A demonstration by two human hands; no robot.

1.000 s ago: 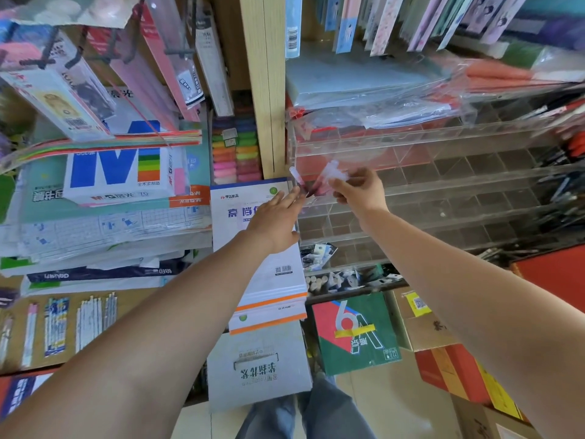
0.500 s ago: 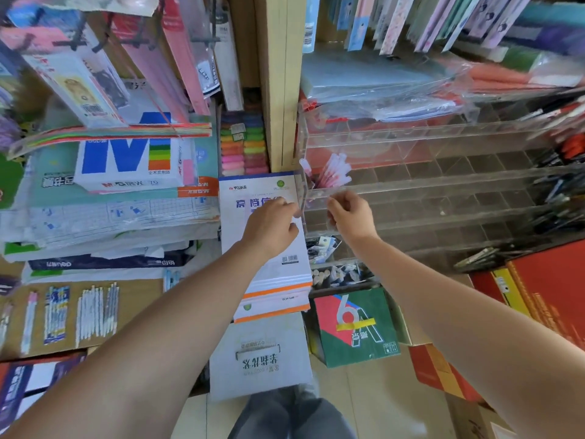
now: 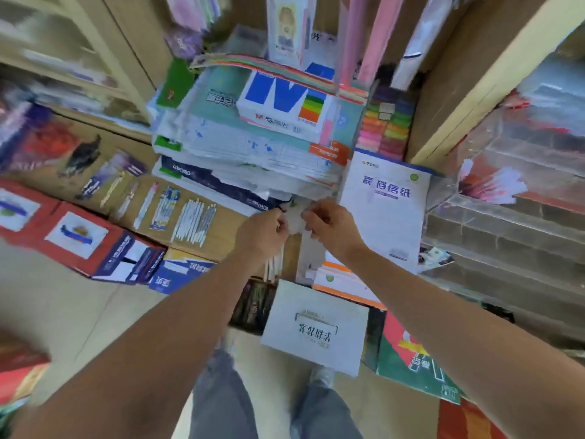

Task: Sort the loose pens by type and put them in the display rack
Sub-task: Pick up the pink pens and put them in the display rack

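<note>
My left hand [image 3: 265, 234] and my right hand [image 3: 329, 226] are close together at the centre, fingers curled, both pinching a crumpled clear plastic wrapper [image 3: 294, 218] between them. The clear acrylic display rack [image 3: 506, 223] stands at the right, with a bunch of pink-and-white pens [image 3: 493, 185] in its upper left compartment. Several packs of white pens [image 3: 193, 220] lie on a cardboard box [image 3: 228, 229] left of my hands. The frame is blurred by motion.
Stacks of paper reams and notebooks [image 3: 253, 144] fill the shelf ahead. A white writing-paper pad [image 3: 386, 210] leans right of my hands. Red and blue cartons [image 3: 82, 245] lie on the floor at left, a white box [image 3: 316, 331] below my hands, and a wooden shelf post [image 3: 474, 74] beside the rack.
My view has swung left and down, away from the rack. Both hands have left the rack's front and come down together on the plastic wrapper. The pink pens stay in the rack.
</note>
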